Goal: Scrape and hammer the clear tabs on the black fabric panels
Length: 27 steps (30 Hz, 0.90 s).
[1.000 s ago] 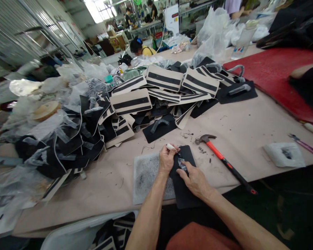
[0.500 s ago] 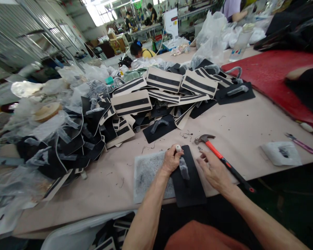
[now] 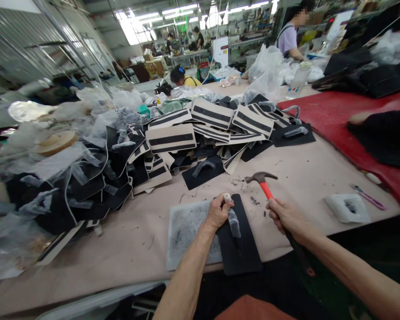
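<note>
Since 0.5 s ago my right hand [image 3: 284,216] grabbed the hammer [image 3: 266,186], fist wrapped round handle. Left hand [image 3: 217,212] pinches white punch [image 3: 227,198] on black panel [image 3: 240,242]; keep punch vertical, strike square.

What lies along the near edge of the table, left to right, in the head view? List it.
Grey pad → left hand gripping a small white-tipped tool → black panel → right hand holding the hammer → white tray → pink-handled tool.
</note>
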Available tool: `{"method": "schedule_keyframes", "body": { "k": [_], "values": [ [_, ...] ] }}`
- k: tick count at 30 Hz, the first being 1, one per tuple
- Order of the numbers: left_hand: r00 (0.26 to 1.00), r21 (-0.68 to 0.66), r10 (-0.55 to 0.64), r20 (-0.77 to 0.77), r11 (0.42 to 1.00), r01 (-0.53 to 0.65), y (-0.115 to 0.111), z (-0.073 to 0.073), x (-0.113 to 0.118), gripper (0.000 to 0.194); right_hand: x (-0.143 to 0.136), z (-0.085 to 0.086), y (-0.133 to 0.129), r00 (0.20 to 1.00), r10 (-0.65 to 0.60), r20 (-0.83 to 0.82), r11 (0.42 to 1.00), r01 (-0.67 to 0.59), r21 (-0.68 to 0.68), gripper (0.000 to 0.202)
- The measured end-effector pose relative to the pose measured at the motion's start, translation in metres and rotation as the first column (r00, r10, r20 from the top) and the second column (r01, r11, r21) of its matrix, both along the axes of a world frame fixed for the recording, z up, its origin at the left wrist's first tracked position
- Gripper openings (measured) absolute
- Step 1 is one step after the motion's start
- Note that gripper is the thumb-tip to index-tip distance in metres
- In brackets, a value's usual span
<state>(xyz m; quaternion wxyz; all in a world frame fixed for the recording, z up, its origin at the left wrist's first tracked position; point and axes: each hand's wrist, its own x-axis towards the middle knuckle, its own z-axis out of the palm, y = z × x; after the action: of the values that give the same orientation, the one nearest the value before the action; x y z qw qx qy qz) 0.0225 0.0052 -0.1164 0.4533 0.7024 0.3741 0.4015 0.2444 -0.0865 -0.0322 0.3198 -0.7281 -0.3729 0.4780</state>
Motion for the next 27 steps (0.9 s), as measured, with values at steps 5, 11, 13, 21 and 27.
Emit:
{"method": "schedule_keyframes", "body": {
  "k": [5,11,13,21,27],
  "values": [
    [1.000,-0.014,0.006,-0.010,1.000,-0.006,0.001,-0.003,0.000,0.018,-0.015,0.044,0.000,0.779,0.040,0.626,0.852,-0.354,0.386,0.036],
    [0.999,-0.013,0.015,-0.042,1.000,-0.016,0.001,-0.005,-0.001,0.011,-0.018,0.061,0.001,0.513,0.181,0.839,0.766,-0.608,0.207,0.035],
    [1.000,-0.023,0.005,-0.021,1.000,-0.005,0.001,-0.004,-0.001,0.017,-0.020,0.063,0.001,0.595,0.016,0.804,0.798,-0.491,0.348,0.038],
    [0.998,0.018,0.018,-0.059,1.000,-0.017,0.001,-0.004,-0.002,0.010,-0.020,0.059,0.001,0.529,0.200,0.825,0.797,-0.577,0.176,0.035],
    [0.999,-0.017,-0.005,-0.040,1.000,0.004,0.000,-0.003,0.001,0.007,-0.007,0.042,-0.011,0.537,0.247,0.807,0.825,-0.553,0.116,0.035]
  ]
}}
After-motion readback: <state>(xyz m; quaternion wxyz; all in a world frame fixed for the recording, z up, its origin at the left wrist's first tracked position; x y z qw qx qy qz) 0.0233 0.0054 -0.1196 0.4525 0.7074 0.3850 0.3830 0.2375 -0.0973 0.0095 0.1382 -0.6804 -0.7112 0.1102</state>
